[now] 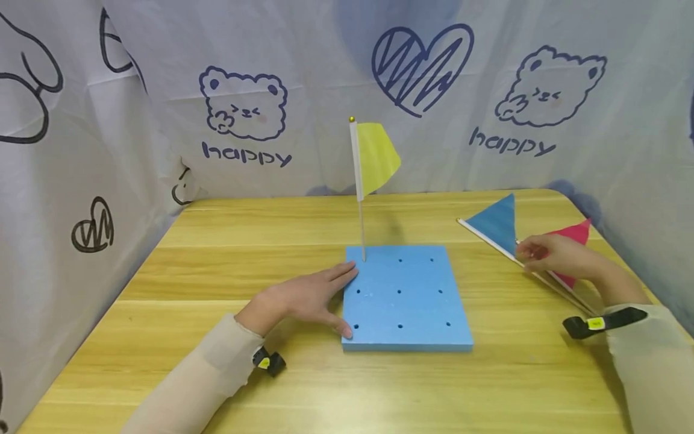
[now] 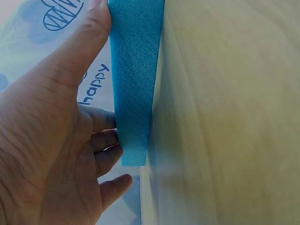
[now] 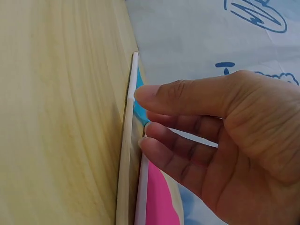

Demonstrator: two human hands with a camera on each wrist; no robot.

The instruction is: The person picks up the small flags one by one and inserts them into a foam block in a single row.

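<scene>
A light-blue foam board (image 1: pixel 420 308) with rows of small holes lies on the table. A yellow flag (image 1: pixel 376 158) stands upright in its far left hole. My left hand (image 1: pixel 303 301) rests along the board's left edge, thumb near the front corner and fingers towards the back. Off to the right, a blue triangular flag (image 1: pixel 497 224) and a pink flag (image 1: pixel 577 232) lie side by side. Over their sticks is my right hand (image 1: pixel 564 256). Its thumb tip is at the blue flag's stick (image 3: pixel 124 140) in the right wrist view, with a gap between thumb and fingers.
The wooden table (image 1: pixel 217 265) carries the board and flags. White curtains (image 1: pixel 325 72) with printed bears and hearts hang behind it and at both sides. The upright yellow flag rises well above the board. A black wrist camera (image 1: pixel 596 323) sits by the right cuff.
</scene>
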